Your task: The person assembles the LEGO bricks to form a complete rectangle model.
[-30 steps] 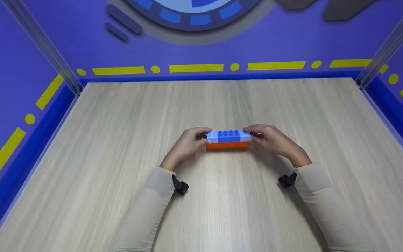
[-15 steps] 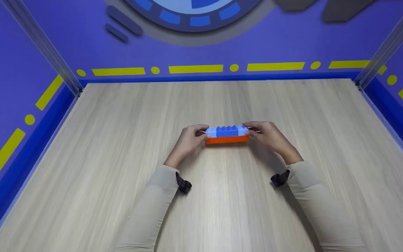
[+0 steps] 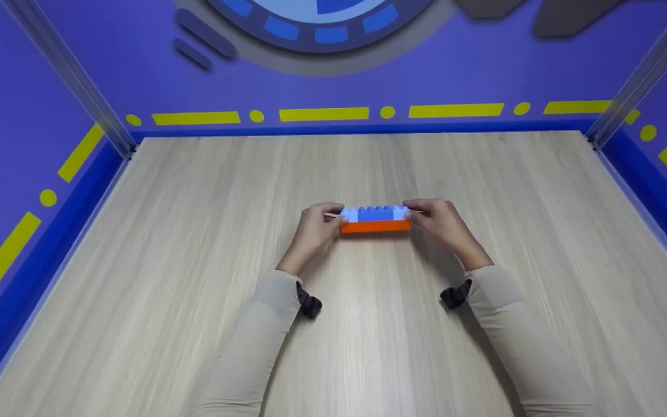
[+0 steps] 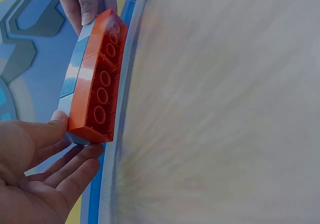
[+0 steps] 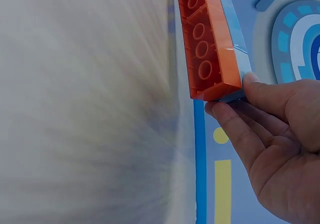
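Note:
A long block of joined toy building bricks (image 3: 376, 220) is held between both hands in the head view. Two orange bricks (image 4: 82, 86) lie end to end underneath, their hollow undersides with round tubes showing in the left wrist view. On top sit a darker blue brick (image 3: 376, 215) in the middle and light blue ones at both ends. My left hand (image 3: 313, 231) pinches the left end, thumb on the near side. At the right end my right hand (image 3: 446, 226) pinches likewise, with the thumb on a light blue brick (image 5: 243, 63) in the right wrist view.
A wood-grain table (image 3: 362, 324) lies under the hands. Blue panels with yellow dashes (image 3: 324, 114) stand along its back and sides, with metal posts (image 3: 79, 75) at the corners. Black wrist cameras (image 3: 309, 304) sit at both cuffs.
Both hands have lifted the brick block slightly and moved it a little away from the body. It has tilted, so more orange front and fewer studs show. The forearms have drawn slightly closer together.

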The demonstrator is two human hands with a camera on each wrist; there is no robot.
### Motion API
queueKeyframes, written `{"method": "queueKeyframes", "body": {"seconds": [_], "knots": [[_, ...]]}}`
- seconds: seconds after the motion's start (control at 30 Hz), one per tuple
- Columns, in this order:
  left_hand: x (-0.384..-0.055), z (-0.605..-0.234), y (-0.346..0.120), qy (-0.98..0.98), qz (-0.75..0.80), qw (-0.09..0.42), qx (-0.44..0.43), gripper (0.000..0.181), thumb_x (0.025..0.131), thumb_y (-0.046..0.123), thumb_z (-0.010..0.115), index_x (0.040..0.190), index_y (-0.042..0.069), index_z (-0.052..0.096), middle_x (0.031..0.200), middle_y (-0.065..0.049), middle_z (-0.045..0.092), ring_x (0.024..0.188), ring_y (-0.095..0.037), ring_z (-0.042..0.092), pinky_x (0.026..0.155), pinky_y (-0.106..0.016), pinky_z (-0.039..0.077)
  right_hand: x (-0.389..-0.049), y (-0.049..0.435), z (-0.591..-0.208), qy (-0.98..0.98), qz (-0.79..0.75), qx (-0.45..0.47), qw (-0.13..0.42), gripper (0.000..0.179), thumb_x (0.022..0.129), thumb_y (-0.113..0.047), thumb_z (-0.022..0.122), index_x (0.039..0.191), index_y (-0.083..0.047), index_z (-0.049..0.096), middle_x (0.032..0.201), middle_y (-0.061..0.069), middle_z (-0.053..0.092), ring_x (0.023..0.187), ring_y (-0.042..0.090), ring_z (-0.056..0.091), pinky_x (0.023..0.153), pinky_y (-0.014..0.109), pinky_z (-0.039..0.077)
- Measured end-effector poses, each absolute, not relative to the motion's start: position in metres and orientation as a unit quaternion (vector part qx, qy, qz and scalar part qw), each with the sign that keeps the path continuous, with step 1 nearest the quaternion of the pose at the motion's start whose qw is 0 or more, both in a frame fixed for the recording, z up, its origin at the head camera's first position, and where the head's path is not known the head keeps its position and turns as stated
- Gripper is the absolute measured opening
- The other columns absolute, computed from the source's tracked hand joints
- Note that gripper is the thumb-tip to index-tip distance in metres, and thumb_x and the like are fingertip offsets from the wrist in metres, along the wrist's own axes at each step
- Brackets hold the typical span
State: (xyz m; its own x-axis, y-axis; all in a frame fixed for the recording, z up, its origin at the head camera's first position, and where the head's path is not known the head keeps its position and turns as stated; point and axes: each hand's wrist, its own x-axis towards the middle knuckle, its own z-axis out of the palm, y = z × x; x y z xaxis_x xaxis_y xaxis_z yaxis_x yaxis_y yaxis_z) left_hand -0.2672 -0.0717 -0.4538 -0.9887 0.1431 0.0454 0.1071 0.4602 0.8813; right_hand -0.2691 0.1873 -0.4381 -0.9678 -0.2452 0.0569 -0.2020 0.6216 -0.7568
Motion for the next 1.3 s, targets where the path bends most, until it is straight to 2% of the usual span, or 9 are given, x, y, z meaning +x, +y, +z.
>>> {"method": "queueKeyframes", "body": {"seconds": [0.17, 0.33, 0.53, 0.77, 0.87, 1.1, 1.3], "knots": [[-0.27, -0.454, -0.069, 0.85, 0.524, 0.019, 0.041, 0.03, 0.089, 0.01, 0.068, 0.117, 0.001, 0.067, 0.113, -0.013, 0.069, 0.098, -0.022, 0.068, 0.082, -0.029, 0.056, -0.272, 0.187, -0.439, 0.898, -0.424, -0.119, 0.02, 0.034, 0.095, -0.01, 0.058, 0.127, 0.003, 0.06, 0.123, 0.022, 0.063, 0.106, 0.031, 0.065, 0.091, 0.043, 0.053], [-0.272, -0.454, -0.067, 0.859, 0.51, 0.009, 0.036, 0.028, 0.088, 0.01, 0.068, 0.115, 0.001, 0.069, 0.11, -0.011, 0.071, 0.095, -0.018, 0.066, 0.082, -0.028, 0.055, -0.275, 0.187, -0.44, 0.898, -0.427, -0.107, 0.019, 0.034, 0.095, -0.01, 0.059, 0.126, 0.003, 0.061, 0.124, 0.022, 0.063, 0.113, 0.032, 0.062, 0.096, 0.045, 0.05], [-0.275, -0.457, -0.067, 0.857, 0.514, 0.021, 0.029, 0.028, 0.09, 0.009, 0.066, 0.116, 0.002, 0.068, 0.111, -0.011, 0.07, 0.09, -0.015, 0.065, 0.08, -0.026, 0.056, -0.277, 0.187, -0.442, 0.897, -0.431, -0.096, 0.019, 0.033, 0.095, -0.01, 0.059, 0.126, 0.002, 0.061, 0.126, 0.021, 0.062, 0.121, 0.033, 0.057, 0.102, 0.046, 0.045], [-0.277, -0.459, -0.069, 0.855, 0.516, 0.03, 0.049, 0.033, 0.09, 0.008, 0.065, 0.122, 0.003, 0.065, 0.12, -0.011, 0.067, 0.108, -0.018, 0.064, 0.091, -0.029, 0.053, -0.28, 0.189, -0.444, 0.898, -0.432, -0.083, 0.028, 0.035, 0.095, -0.013, 0.059, 0.128, 0.0, 0.06, 0.128, 0.019, 0.061, 0.125, 0.032, 0.054, 0.106, 0.045, 0.042], [-0.278, -0.459, -0.07, 0.851, 0.521, 0.041, 0.052, 0.035, 0.091, 0.009, 0.065, 0.126, 0.004, 0.063, 0.124, -0.011, 0.065, 0.112, -0.019, 0.063, 0.092, -0.029, 0.053, -0.28, 0.189, -0.445, 0.897, -0.434, -0.075, 0.034, 0.036, 0.096, -0.015, 0.058, 0.129, -0.001, 0.059, 0.129, 0.018, 0.06, 0.124, 0.03, 0.055, 0.105, 0.044, 0.043], [-0.28, -0.46, -0.069, 0.858, 0.508, 0.05, 0.048, 0.038, 0.092, 0.009, 0.063, 0.129, 0.004, 0.06, 0.129, -0.01, 0.063, 0.118, -0.018, 0.059, 0.097, -0.03, 0.05, -0.282, 0.188, -0.445, 0.901, -0.424, -0.077, 0.048, 0.04, 0.097, -0.015, 0.056, 0.134, 0.001, 0.054, 0.133, 0.02, 0.057, 0.128, 0.031, 0.051, 0.108, 0.045, 0.04], [-0.283, -0.463, -0.069, 0.861, 0.506, 0.024, 0.048, 0.034, 0.09, 0.008, 0.066, 0.123, 0.0, 0.064, 0.123, -0.012, 0.066, 0.117, -0.021, 0.06, 0.099, -0.032, 0.049, -0.283, 0.186, -0.446, 0.896, -0.433, -0.074, 0.066, 0.044, 0.098, -0.018, 0.054, 0.137, 0.002, 0.049, 0.136, 0.02, 0.055, 0.132, 0.03, 0.047, 0.111, 0.044, 0.036]]}}
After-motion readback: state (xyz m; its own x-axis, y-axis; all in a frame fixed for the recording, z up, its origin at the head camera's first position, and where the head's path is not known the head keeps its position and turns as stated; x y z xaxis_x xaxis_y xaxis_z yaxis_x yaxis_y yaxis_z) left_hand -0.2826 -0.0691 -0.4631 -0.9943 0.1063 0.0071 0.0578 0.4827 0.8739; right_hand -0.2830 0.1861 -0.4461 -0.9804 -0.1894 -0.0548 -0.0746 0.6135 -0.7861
